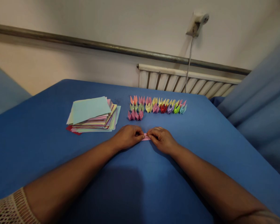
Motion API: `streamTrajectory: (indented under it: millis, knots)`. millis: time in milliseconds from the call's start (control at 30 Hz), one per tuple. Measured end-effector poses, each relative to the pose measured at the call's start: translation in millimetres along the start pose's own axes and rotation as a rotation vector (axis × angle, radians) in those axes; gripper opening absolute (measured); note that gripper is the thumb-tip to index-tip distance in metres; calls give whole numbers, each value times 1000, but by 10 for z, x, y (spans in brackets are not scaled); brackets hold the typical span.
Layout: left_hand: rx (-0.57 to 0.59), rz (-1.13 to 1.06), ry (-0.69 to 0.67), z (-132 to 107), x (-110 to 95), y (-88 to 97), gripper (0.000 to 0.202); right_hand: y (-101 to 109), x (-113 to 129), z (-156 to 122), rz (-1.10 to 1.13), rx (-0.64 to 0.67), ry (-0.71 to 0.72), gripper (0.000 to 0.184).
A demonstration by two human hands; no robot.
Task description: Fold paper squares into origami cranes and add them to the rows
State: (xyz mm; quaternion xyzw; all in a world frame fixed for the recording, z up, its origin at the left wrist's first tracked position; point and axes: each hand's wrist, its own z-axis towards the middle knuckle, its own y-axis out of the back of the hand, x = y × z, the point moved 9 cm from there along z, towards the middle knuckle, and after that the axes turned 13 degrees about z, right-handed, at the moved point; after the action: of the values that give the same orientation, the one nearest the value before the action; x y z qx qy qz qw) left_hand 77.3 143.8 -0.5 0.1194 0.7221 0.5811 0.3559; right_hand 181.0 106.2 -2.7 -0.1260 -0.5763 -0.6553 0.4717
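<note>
Between my two hands, low over the blue table, is a small piece of folded pink paper [146, 137]. My left hand [130, 136] pinches its left end between thumb and fingers. At its right end, my right hand [162, 138] grips it the same way. The fingertips cover both ends, so only the middle strip shows. Just beyond the hands stand several folded paper cranes [156, 108] in rows, in pink, orange, yellow, green, red, purple and light blue.
A thick stack of coloured paper sheets [91, 110] lies left of the cranes, a light blue sheet on top. The blue table [191, 130] reaches back towards a wall with a metal rail [102, 46], a radiator [177, 80] and a socket with a plug [197, 24]. Blue curtains [259, 102] hang at right.
</note>
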Motion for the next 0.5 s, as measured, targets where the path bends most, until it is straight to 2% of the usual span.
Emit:
streamTrajectory:
  millis: [233,333,500]
  knots:
    - [-103,133,-38,-15,-65,56,19,-7,-7,-3,8,-24,-2,13]
    - [-108,146,-49,-21,-78,51,17,-5,-12,-10,2,-30,-19,9]
    - [-120,158,-76,-35,-82,19,15,-4,-26,-25,-31,-25,-49,13]
